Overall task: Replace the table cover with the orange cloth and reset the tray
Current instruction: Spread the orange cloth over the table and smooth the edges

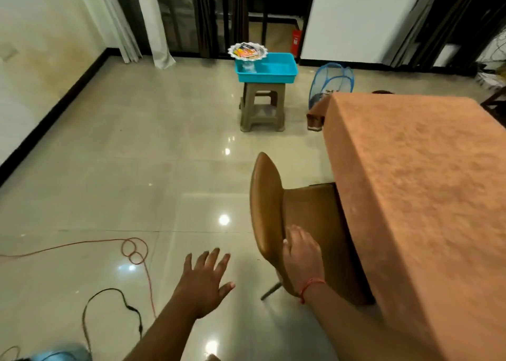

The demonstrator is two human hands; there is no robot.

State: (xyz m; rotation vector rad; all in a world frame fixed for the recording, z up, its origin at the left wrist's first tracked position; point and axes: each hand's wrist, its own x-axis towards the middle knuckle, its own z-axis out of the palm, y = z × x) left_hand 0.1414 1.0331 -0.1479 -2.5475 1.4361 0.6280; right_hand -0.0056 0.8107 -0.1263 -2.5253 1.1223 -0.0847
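**Right hand on chair, left hand free**

We see the right hand (299, 254) gripping the back edge of the brown chair (267, 207), fingers curled over it. The left hand (204, 281) hovers above the floor, fingers spread, holding nothing. The orange cloth (416, 169) covers the table. The scalloped tray (247, 51) holds colourful packets and stands in the teal tub (276, 72) on a stool (262, 106). A blue mesh basket (332, 80) stands beside it; we can't make out its contents.

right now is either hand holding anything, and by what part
The right hand grips the brown chair by the edge of its backrest. The left hand is spread open, holding nothing.
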